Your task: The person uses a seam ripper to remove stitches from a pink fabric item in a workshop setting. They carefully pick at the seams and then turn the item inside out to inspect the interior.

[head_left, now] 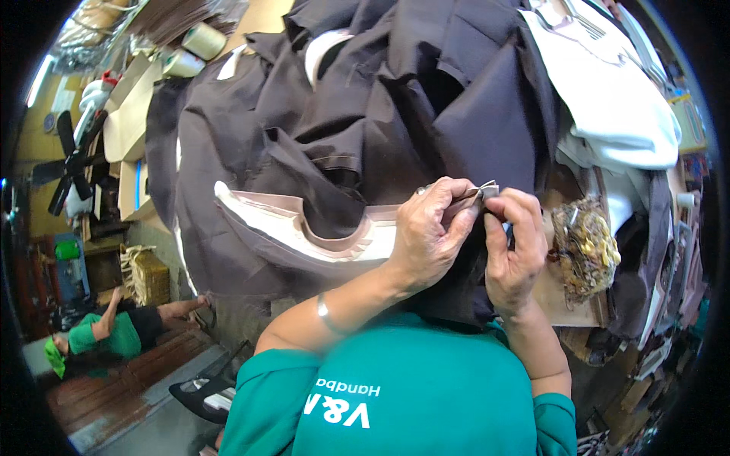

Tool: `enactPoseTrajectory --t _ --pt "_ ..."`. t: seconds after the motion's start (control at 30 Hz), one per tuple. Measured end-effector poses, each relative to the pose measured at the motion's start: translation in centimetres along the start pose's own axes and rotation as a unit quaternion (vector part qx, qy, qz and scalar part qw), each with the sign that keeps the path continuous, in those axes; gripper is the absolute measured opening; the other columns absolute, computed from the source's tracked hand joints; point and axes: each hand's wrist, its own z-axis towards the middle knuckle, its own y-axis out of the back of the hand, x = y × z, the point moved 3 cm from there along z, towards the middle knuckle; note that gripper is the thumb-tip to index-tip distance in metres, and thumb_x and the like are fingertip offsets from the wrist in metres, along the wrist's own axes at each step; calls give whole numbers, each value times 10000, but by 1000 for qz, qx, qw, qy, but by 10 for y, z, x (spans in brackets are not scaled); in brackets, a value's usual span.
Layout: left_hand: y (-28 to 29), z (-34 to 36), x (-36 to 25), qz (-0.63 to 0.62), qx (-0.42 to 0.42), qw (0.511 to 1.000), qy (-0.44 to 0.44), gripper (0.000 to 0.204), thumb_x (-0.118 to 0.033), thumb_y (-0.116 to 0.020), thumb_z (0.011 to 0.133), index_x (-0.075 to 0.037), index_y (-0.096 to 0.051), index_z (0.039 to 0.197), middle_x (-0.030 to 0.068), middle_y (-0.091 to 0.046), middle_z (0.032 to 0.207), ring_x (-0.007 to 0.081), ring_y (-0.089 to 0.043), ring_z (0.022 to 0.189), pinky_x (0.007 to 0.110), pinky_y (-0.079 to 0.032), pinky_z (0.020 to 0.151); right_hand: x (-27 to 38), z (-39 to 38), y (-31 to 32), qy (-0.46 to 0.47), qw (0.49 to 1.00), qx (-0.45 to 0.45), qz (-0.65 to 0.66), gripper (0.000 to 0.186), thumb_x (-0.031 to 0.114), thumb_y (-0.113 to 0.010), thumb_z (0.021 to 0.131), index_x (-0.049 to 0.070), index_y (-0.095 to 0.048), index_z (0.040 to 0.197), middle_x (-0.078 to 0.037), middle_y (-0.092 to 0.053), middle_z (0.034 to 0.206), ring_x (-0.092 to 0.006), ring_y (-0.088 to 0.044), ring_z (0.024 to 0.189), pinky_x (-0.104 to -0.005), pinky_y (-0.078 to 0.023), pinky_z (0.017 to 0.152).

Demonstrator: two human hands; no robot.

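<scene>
A dark brown fabric panel (251, 251) lies across the work surface in front of me. Along its curved, notched edge run a white strip (277, 226) and a pinkish-tan binding. My left hand (432, 235), with a ring and a bracelet on that arm, pinches the right end of this layered edge between thumb and fingers. Close beside it, my right hand (515, 247) is closed with thumb and fingertips at the same corner, where the thin layers fan out a little. Whether a small tool is in the right fingers is hidden.
More dark brown fabric (365, 114) is heaped beyond my hands. White cloth (608, 99) hangs at the far right, above a clump of brown and yellow scraps (585, 251). Thread cones (204, 42) and a cardboard box (133, 114) stand far left. Another person (114, 334) reclines at the left.
</scene>
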Motion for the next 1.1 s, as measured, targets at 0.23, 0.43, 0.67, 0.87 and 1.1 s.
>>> enactPoseTrajectory --t 0.23,0.43,0.67,0.87,1.1 --pt "4 5 -1 -52 53 995 69 158 -34 -557 840 58 -548 968 78 -582 865 111 -553 792 242 -459 703 -4 2 1 -47 998 17 27 108 -39 -585 765 -18 -573 870 -123 -562 879 -231 -555 775 -304 -442 692" --pt "0 10 -10 54 39 998 -22 146 -55 -599 792 25 -563 909 122 -594 811 220 -595 728 293 -462 649 -13 10 3 -4 999 18 -45 111 -45 -581 754 -8 -548 854 -119 -575 764 -229 -571 679 -296 -453 628" --pt "-3 12 -14 186 -4 965 -185 181 -18 -648 719 -15 -573 884 100 -603 782 230 -595 643 293 -445 567 -17 9 5 -137 989 48 23 69 -14 -522 784 -10 -530 852 -100 -563 749 -163 -555 684 -262 -439 621" --pt "-3 8 -16 185 -18 943 -276 247 -2 -656 698 -21 -568 928 114 -609 852 215 -600 673 297 -445 547 -38 -2 -11 -398 762 -17 510 25 64 -520 861 42 -522 872 3 -542 798 -37 -481 692 -178 -401 642" --pt "4 10 -14 19 43 999 8 82 -24 -603 789 15 -596 861 134 -617 740 209 -606 639 287 -467 585 -50 -9 13 -372 810 -2 454 81 103 -550 860 26 -543 886 -15 -556 784 -60 -512 692 -189 -424 631"
